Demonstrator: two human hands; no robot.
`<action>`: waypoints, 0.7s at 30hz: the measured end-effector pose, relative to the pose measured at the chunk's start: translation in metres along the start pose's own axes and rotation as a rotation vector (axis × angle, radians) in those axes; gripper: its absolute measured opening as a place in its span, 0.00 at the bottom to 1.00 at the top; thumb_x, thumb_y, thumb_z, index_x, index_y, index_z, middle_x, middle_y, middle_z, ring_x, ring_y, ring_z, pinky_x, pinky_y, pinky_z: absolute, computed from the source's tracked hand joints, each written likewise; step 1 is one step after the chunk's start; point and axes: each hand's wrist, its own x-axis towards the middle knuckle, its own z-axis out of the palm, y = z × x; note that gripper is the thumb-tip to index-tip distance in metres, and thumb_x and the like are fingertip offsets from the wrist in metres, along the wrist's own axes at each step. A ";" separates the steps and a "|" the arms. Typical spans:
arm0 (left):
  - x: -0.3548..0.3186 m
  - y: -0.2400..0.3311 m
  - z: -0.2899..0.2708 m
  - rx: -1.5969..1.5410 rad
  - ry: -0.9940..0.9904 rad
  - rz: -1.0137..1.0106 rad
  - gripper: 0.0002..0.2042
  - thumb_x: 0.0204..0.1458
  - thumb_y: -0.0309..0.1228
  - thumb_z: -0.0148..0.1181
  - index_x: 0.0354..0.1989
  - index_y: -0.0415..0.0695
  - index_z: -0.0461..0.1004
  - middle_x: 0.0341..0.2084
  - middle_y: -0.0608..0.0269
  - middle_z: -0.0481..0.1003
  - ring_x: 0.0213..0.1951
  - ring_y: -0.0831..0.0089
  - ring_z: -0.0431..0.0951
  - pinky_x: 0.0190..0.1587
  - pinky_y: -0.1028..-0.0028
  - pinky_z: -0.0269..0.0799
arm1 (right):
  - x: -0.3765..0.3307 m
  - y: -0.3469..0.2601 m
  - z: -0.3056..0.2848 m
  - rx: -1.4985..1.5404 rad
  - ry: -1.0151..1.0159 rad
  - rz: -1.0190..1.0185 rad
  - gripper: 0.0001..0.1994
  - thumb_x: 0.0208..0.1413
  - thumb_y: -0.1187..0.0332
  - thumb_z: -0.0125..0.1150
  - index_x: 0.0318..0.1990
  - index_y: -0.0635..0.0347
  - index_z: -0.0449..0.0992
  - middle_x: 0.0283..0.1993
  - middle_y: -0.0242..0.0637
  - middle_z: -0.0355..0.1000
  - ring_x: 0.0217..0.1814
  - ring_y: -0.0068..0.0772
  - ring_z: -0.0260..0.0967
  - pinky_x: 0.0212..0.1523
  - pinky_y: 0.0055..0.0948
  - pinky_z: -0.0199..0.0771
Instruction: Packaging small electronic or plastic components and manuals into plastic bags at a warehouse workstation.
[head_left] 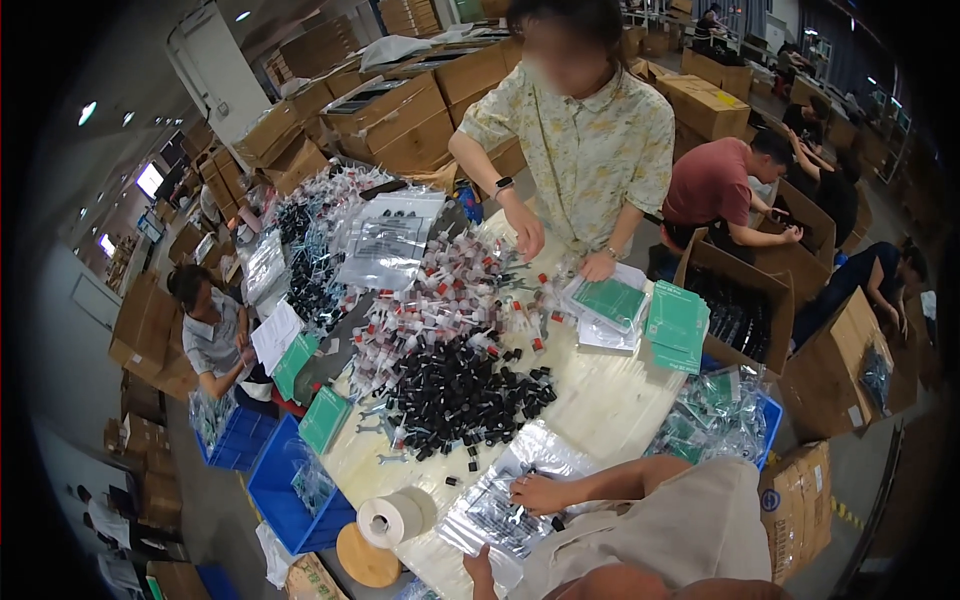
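Note:
My right hand (541,494) rests over a stack of clear plastic bags (490,478) at the table's near edge. Its fingers are bent down and drawn together, and what lies under the fingertips is hidden. A small metal wrench (516,516) and a black cylindrical piece (557,523) are beside it on the plastic. Lower down, my left hand (481,570) grips the near edge of a clear bag, thumb uppermost, its other fingers mostly hidden. Beyond the bags lies a heap of black cylindrical pieces (460,392), with loose wrenches (368,425) at its left side.
Small red-and-white packets (430,318) are heaped behind the black pieces. A white roll (388,520) and a round wooden stool top (366,556) are at near left. Blue bins (275,490) flank the table. Across it, a person (580,150) touches green booklets (612,303).

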 end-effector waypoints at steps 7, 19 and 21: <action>-0.004 0.009 0.002 0.000 0.007 0.004 0.20 0.40 0.18 0.62 0.45 0.33 0.69 0.39 0.56 0.74 0.41 0.67 0.73 0.46 0.73 0.65 | 0.002 0.000 -0.002 0.008 -0.017 0.019 0.22 0.34 0.63 0.64 0.41 0.58 0.68 0.43 0.41 0.59 0.50 0.42 0.58 0.45 0.40 0.62; -0.006 0.006 0.001 -0.031 0.001 0.008 0.21 0.41 0.21 0.62 0.47 0.33 0.68 0.41 0.56 0.73 0.41 0.67 0.73 0.46 0.73 0.65 | 0.002 -0.004 -0.008 -0.003 -0.036 0.014 0.22 0.35 0.62 0.63 0.41 0.58 0.67 0.43 0.42 0.60 0.50 0.43 0.58 0.46 0.40 0.61; -0.009 0.010 0.003 -0.046 0.001 -0.011 0.22 0.40 0.22 0.63 0.47 0.33 0.67 0.41 0.56 0.74 0.42 0.67 0.73 0.46 0.72 0.65 | 0.003 -0.003 -0.006 -0.009 -0.050 0.020 0.22 0.35 0.62 0.63 0.41 0.58 0.67 0.43 0.42 0.60 0.50 0.43 0.58 0.46 0.40 0.61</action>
